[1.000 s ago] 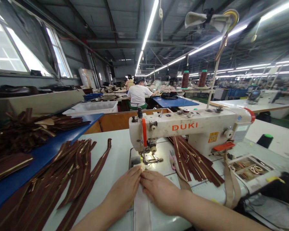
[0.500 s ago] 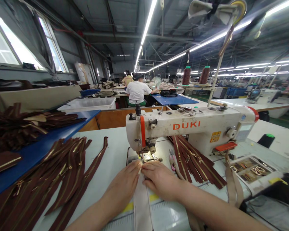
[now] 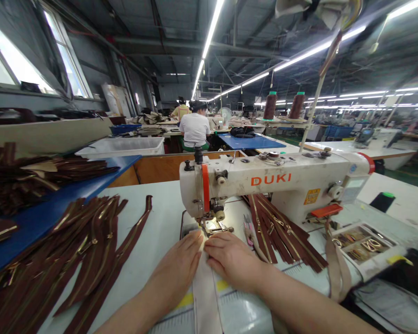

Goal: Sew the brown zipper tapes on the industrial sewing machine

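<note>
A white sewing machine stands on the pale table, its lamp lighting the needle area. Just in front of the presser foot, my left hand and my right hand press on a light fabric strip that runs toward me. The fingers of each hand are together on the strip's edges, with the fingertips nearly meeting. Brown zipper strips lie spread to the left, and more brown zipper strips lie under the machine arm on the right.
Small scissors lie right of the needle. A parts tray with metal rings is at the right, near a black thread cone. A blue board bears brown pieces at the left. A person in white sits ahead.
The view has shifted slightly, so the zipper strips at the left appear a little farther left. Both hands remain on the light strip in almost the same place by the presser foot.
</note>
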The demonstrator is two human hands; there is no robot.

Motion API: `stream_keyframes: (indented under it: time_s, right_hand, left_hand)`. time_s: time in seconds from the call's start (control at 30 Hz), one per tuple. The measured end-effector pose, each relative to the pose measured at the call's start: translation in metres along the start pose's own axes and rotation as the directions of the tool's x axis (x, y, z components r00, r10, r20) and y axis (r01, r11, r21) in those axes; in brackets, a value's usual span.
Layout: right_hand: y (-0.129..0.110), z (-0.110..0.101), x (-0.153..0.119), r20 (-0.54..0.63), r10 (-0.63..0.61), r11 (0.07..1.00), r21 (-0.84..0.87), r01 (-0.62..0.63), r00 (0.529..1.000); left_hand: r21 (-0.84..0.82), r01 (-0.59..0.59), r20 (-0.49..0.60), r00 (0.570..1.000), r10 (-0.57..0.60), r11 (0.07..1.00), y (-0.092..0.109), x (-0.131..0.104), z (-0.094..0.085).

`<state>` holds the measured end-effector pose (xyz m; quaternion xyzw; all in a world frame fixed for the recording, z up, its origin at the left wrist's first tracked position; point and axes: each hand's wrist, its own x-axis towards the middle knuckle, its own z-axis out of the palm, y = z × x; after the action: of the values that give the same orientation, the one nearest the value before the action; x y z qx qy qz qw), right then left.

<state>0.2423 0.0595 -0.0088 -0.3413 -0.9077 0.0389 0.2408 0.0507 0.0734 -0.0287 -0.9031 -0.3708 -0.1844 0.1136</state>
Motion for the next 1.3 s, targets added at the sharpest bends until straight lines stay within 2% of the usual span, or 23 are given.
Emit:
stream_keyframes:
  time_s: [0.17, 0.8, 1.07, 1.3]
  right_hand:
    - [-0.002, -0.0006, -0.0005, -0.014, -0.005, 1.0, -0.009, 0.005, 1.0]
    - [-0.0001, 0.0059, -0.003, -0.037, 0.016, 1.0, -0.024, -0.017, 0.999]
    - [-0.0014, 0.0035, -0.0011, -0.015, 0.026, 0.999, -0.023, -0.027, 1.0]
    - [-0.001, 0.0034, -0.0019, -0.024, 0.028, 1.0, -0.011, -0.028, 0.999]
  left_hand:
    - [-0.025, 0.041, -0.016, 0.999, -0.041, 0.999, -0.0009, -0.0011, 0.0011]
    - [0.004, 0.077, -0.021, 0.997, -0.077, 0.997, 0.0011, 0.0017, -0.0002]
    - [-0.081, 0.091, -0.067, 0.993, -0.097, 0.993, -0.0002, -0.0009, 0.0019]
    - [-0.076, 0.101, -0.075, 0.991, -0.107, 0.992, 0.0012, -0.0011, 0.0027]
